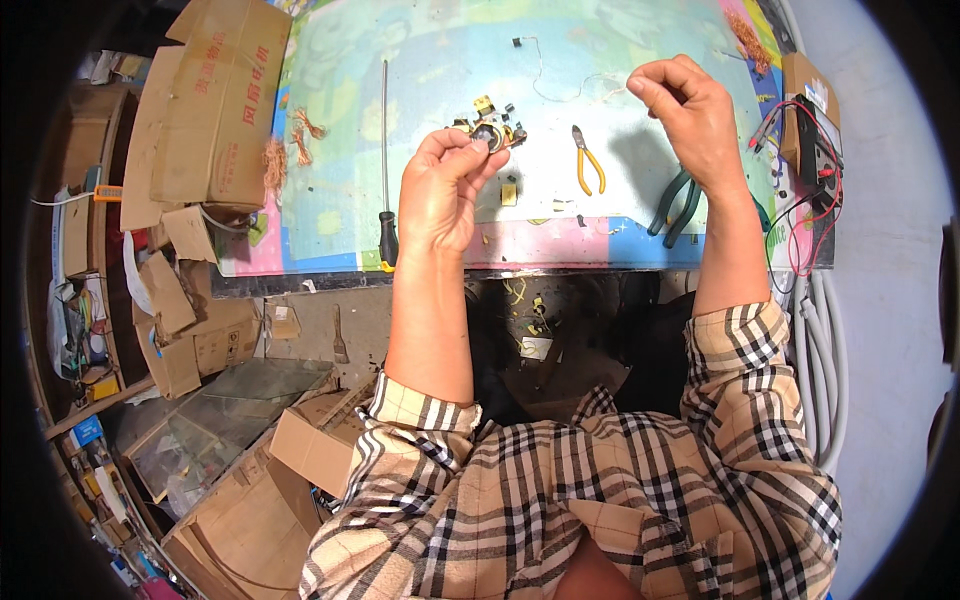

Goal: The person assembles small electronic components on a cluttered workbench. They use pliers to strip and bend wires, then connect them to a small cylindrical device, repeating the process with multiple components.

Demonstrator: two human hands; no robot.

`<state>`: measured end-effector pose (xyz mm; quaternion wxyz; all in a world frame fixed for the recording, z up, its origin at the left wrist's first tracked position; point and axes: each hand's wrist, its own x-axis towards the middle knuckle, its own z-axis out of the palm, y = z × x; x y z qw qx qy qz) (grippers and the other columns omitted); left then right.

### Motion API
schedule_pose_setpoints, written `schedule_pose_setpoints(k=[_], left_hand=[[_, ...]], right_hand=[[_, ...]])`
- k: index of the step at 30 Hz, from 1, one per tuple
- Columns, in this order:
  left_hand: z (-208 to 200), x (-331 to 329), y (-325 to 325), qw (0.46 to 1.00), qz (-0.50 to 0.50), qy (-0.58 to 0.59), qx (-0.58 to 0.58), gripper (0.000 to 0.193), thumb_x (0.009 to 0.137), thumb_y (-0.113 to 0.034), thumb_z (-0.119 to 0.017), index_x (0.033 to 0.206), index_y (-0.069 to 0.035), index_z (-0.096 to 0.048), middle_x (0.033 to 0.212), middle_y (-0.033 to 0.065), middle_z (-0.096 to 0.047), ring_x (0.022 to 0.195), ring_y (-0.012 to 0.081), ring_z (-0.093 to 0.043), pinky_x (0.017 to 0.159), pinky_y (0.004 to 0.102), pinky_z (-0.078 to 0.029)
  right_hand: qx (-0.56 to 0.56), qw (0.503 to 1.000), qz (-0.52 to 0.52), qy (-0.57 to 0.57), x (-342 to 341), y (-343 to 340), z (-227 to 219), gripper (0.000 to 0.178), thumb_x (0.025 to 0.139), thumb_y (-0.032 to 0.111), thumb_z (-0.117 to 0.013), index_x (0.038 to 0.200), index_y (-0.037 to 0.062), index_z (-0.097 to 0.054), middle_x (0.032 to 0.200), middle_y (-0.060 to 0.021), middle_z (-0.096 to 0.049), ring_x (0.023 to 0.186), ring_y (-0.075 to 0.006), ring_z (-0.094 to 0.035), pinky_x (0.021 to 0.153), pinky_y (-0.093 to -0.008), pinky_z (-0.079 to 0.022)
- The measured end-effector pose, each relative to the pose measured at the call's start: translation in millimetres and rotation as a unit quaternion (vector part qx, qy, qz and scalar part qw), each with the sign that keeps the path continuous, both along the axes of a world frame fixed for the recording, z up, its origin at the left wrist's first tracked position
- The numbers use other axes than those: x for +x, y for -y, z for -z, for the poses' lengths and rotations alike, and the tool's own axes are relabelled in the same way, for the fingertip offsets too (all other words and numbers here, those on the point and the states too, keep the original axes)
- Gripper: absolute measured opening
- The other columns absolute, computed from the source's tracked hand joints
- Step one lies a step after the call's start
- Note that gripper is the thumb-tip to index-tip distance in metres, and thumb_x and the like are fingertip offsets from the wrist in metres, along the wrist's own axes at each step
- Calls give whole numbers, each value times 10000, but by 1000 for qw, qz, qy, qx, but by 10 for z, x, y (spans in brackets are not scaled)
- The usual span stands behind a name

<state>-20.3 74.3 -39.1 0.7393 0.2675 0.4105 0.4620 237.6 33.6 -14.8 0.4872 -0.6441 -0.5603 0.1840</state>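
Note:
My left hand (447, 190) pinches a small round part (488, 137) with a dark face and a shiny rim. Just beyond it lies a cluster of small black and yellow electrical pieces (484, 104), partly behind my fingers. Higher up at the right, my right hand (694, 125) is closed, thumb against forefinger, on a thin pale wire (612, 93). That wire trails leftward over the table to a small black piece (517, 42). Between my hands lie diagonal cutters (589, 165) with yellow handles. Green-handled pliers (673, 208) rest beside my right wrist, partly hidden by it.
A long screwdriver (387, 170) lies left of my left hand. Copper wire bundles (303, 135) and a cardboard box (215, 110) are farther left. At the right sits a black meter (822, 160) with red and black leads. Scraps dot the table mat (345, 60).

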Motion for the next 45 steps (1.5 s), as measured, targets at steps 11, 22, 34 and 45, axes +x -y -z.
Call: schedule_pose_setpoints(k=[11,22,34,45], left_hand=[[-40,9,19,999,42,19,21,393,793,118,-582,1180,68,-534,952,132,-647,907,248,-655,852,347,-562],[-80,161,80,994,54,-57,80,229,789,91,-618,997,1,-581,898,94,-650,805,176,-643,782,314,-547],[-73,-83,-18,993,16,113,-20,290,833,33,-622,1111,9,-546,956,136,-648,884,244,-654,859,381,-552],[-186,118,100,993,33,-47,107,320,842,60,-626,1157,20,-581,1037,166,-651,916,233,-673,802,328,-578]], right_hand=[[-139,980,45,137,9,-11,192,198,840,132,-668,1016,44,-684,915,-114,-628,822,-272,-626,757,-366,-495],[-63,972,-225,7,-722,98,-59,207,870,129,-597,1045,27,-640,954,-165,-613,816,-334,-620,732,-398,-494],[-69,991,-80,-79,-320,23,-114,176,879,185,-615,887,19,-672,640,-65,-612,546,-156,-576,559,-278,-460],[1,941,228,252,31,-124,268,249,862,146,-650,1094,55,-666,1063,-137,-604,824,-218,-659,795,-339,-510]])
